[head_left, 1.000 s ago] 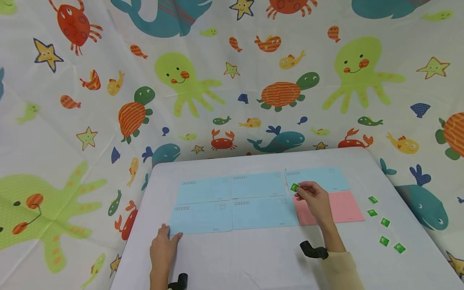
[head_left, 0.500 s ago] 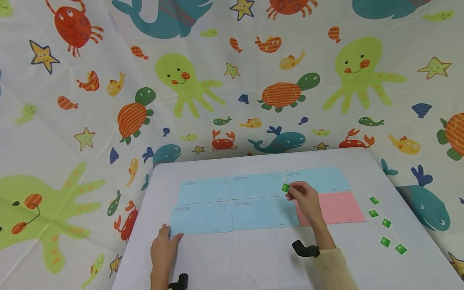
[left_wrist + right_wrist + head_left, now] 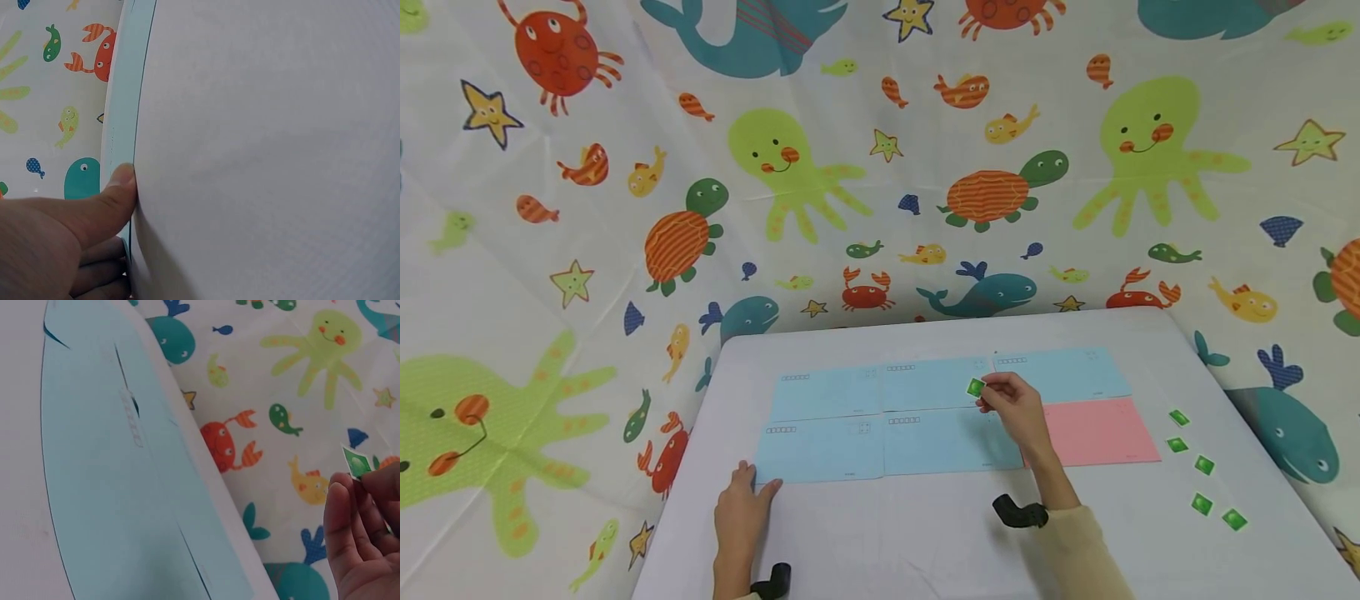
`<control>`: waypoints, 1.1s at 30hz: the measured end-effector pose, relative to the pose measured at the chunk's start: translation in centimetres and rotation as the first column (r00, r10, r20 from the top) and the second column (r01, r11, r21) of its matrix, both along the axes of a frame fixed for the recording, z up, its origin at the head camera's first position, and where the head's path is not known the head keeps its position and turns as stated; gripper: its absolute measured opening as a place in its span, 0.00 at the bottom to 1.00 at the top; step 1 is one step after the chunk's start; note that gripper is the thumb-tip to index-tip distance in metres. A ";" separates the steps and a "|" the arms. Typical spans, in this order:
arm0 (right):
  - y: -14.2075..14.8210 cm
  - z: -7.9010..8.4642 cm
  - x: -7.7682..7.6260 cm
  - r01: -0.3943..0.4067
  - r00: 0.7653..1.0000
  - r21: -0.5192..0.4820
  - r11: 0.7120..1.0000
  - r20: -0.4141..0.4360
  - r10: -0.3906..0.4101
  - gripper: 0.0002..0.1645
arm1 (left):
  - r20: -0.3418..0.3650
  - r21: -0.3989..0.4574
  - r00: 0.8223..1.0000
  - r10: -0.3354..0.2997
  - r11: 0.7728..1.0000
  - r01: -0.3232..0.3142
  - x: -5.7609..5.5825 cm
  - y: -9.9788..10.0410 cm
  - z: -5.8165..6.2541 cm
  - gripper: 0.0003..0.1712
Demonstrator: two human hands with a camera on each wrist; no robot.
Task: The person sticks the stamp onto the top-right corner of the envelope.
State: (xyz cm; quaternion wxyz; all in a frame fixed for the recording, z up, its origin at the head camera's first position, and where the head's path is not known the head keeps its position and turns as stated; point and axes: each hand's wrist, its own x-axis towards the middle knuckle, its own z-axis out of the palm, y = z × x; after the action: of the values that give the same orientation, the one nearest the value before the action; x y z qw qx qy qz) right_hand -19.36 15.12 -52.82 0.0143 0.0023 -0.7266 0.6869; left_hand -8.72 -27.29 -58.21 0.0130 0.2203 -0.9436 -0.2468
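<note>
My right hand pinches a small green stamp with a white border between thumb and fingertips, above the blue envelopes. In the right wrist view the stamp stands up from the fingertips. Below it lie the back middle envelope and the front middle envelope. At the near left corner of the front left envelope, my left hand rests with its thumb along the edge. In the left wrist view, the thumb of that hand touches the envelope's blue strip.
Another blue envelope lies at the back right, with a pink envelope in front of it. Several loose green stamps are scattered on the white table at the right. A cloth printed with sea animals hangs behind.
My right hand has moved left with the stamp, from the back right envelope to over the back middle one. My left hand has stayed at its corner.
</note>
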 end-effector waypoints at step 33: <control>-6.2 -1.0 -1.8 -0.162 0.987 -0.005 0.987 0.010 0.162 0.13 | -0.018 0.044 1.000 0.010 0.999 -0.010 0.3 -0.3 -0.2 0.38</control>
State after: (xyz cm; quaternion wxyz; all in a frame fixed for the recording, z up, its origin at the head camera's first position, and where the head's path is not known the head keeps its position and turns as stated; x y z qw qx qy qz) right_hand -21.14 8.92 -53.80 -0.0455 0.0577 -0.7225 0.6874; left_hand -8.45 -27.55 -58.38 0.0181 0.2230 -0.9367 -0.2694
